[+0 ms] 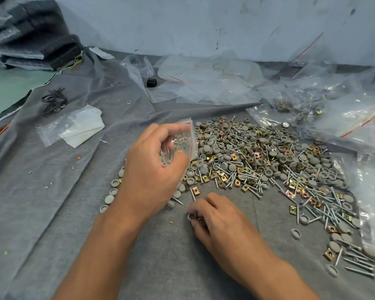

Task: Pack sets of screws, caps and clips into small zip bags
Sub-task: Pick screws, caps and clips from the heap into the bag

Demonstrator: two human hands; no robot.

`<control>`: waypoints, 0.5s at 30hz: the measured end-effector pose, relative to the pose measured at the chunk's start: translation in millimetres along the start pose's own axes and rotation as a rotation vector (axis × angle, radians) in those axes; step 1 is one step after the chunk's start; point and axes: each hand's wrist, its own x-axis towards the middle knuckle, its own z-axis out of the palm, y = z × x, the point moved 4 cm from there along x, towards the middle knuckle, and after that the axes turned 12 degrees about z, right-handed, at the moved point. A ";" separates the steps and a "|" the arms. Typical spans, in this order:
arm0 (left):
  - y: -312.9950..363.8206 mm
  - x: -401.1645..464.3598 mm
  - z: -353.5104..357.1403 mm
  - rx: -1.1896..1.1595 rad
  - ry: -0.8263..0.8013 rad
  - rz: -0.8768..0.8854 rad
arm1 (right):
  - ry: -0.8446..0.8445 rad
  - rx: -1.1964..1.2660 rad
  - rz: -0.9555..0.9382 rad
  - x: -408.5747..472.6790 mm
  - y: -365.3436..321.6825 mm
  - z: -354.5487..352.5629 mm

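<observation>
Grey cloth [52, 191] carries the loose pile of screws, caps and clips [258, 159] | left hand [152, 167] grips a small zip bag [182, 141] upright beside the pile, some parts already inside | right hand [217, 215] pinches grey caps [192, 216] | step: gathering a set | next: lift caps to bag mouth, which must be held apart

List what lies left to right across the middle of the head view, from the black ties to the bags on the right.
Black ties → flat zip bag with white paper → left hand gripping a small zip bag → pile of caps, clips and screws → filled bags.
</observation>
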 end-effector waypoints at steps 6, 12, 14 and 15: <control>0.1 -1.5 2.7 -0.010 -0.068 0.024 | -0.022 0.166 -0.006 2.5 11.0 -6.5; 4.4 -6.5 14.5 0.055 -0.241 0.116 | 0.242 0.413 -0.003 8.0 18.3 -53.6; 7.4 -9.3 21.1 0.089 -0.311 0.152 | 0.483 0.440 -0.109 5.0 15.2 -89.0; 9.3 -10.6 24.7 0.102 -0.343 0.166 | 0.551 0.412 -0.175 3.0 11.7 -100.9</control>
